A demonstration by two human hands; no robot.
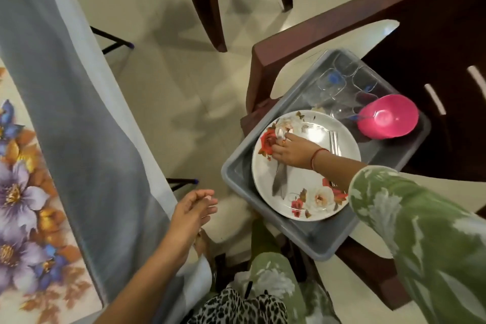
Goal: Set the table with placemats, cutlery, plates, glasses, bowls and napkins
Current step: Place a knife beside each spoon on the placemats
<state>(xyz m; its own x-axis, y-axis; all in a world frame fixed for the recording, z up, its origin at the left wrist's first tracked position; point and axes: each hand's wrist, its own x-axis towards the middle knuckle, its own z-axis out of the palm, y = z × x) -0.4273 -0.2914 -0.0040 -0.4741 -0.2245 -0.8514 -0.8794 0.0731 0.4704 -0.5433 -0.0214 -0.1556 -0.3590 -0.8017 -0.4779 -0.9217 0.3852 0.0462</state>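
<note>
Cutlery step. Right hand (292, 151) gripped cutlery (279, 183) on plate (310, 187); left hand (193, 209) relaxed, empty. Next, likely: lift clear, carry to table (79, 126).

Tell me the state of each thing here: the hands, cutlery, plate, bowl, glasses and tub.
Tub: resting on the chair seat.
Plate: flat, face up in the tub.
Cutlery: gripped, blades resting on the plate.
Right hand: fingers curled round the cutlery.
Left hand: loosely curled, holds nothing.
Pink bowl: tipped on its side, empty.
Glasses: seem to lie on their sides, empty.
</note>
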